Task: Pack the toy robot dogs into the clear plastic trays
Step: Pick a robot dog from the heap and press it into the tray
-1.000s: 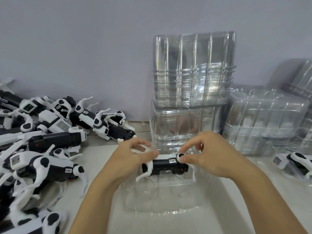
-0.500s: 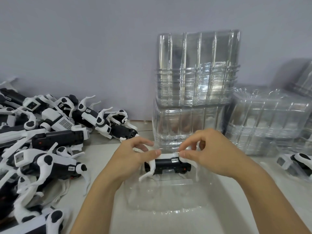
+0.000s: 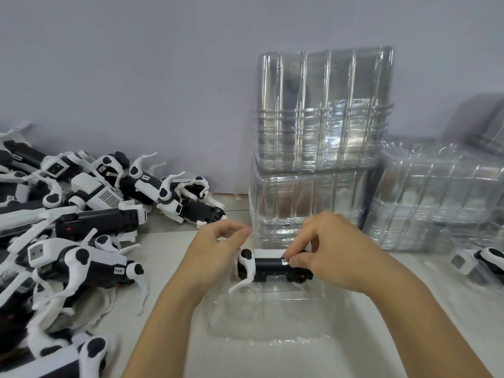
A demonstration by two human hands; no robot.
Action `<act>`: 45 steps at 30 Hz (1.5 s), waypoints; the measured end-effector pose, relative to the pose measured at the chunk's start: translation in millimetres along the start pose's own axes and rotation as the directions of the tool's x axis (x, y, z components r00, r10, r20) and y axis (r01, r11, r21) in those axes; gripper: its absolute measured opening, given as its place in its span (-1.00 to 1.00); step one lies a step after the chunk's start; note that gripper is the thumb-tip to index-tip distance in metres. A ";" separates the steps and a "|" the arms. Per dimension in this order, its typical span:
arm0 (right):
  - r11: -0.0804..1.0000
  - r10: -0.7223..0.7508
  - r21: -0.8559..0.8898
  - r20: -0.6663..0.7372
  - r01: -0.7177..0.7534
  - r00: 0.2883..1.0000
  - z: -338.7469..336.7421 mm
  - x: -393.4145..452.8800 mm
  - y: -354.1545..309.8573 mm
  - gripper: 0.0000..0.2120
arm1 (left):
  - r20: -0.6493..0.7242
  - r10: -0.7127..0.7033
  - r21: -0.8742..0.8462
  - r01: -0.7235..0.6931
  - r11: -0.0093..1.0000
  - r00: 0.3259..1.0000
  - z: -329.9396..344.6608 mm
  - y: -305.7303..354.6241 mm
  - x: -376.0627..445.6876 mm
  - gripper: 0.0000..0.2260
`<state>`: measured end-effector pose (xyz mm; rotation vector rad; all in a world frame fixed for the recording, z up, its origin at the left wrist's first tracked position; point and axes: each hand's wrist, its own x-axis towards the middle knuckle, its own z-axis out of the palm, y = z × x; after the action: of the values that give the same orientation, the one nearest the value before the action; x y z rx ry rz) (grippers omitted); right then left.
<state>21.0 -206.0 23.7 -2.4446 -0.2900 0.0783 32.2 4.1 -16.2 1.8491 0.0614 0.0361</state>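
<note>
Lying at the far end of the clear plastic tray (image 3: 272, 317), a black-and-white toy robot dog (image 3: 268, 267) is pinched at its right end by the right hand (image 3: 331, 255); the left hand (image 3: 215, 252) is curled just beside it, its grip not discernible.

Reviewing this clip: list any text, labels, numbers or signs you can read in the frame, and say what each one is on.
Nothing can be read with confidence.
Small white sticker on the toy robot dog held by the right hand: print too small.
White sticker on a dog in the pile: dark characters, blurred.
Sticker on a dog further back: unreadable.
Clear plastic trays: no print visible.
</note>
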 end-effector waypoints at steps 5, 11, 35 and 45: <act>0.994 -0.107 -0.038 -0.076 0.104 0.991 10.9 0.8 -8.5 -0.90 | -0.004 -0.020 -0.015 0.020 1.000 1.000 0.7 1.1 0.0 -0.78; 0.966 -0.258 -0.031 0.001 0.258 0.966 40.7 3.1 -31.6 -0.68 | 0.025 0.032 -0.023 -0.031 0.999 0.999 1.3 1.6 0.2 -0.74; 0.979 -0.192 0.062 -0.029 0.194 0.981 29.1 5.0 -22.7 -0.84 | 0.009 -0.019 -0.013 0.019 1.000 1.000 1.7 -0.7 2.3 -0.77; 0.996 0.013 -0.081 -0.094 -0.020 0.995 -4.2 0.5 2.0 -0.89 | 0.058 -0.012 0.002 0.012 1.000 0.998 -1.1 2.6 -1.8 -0.91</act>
<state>22.5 -210.0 25.7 -2.5236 -0.2357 -0.0415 30.5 4.3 -13.3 1.8500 0.0323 -0.0261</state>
